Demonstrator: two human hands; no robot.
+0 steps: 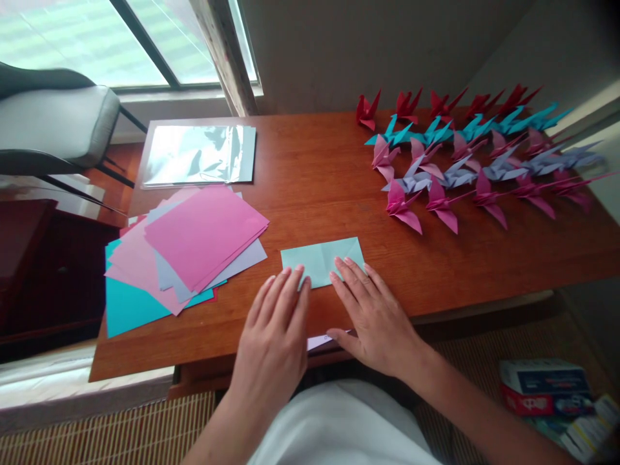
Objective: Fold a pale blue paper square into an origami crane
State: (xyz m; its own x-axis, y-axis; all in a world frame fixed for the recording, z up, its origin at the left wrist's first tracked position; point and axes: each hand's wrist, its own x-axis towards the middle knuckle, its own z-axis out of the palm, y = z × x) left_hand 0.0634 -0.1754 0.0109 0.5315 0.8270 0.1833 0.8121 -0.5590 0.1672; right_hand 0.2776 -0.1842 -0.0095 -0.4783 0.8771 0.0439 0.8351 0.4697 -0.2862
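A pale green sheet of paper (322,255), folded into a rectangle, lies flat on the wooden table near its front edge. Faint creases cross it. My left hand (276,316) rests with its fingertips on the paper's lower left part, the fingers stretched out side by side. On the lower right part lie the fingers of my right hand (365,307), flat and slightly spread, the thumb held apart. Both hands hide the paper's lower corners. Below them, a bit of a whitish strip (320,341) shows at the table edge, partly covered by my right thumb.
Loose paper sheets (206,236) in pink, lilac and turquoise fan out at the left. Behind them lies a shiny clear-wrapped pack (198,155). Folded paper cranes (445,203) stand in several coloured rows at the right. A chair (58,123) is beyond the table's left side; boxes (545,387) sit lower right.
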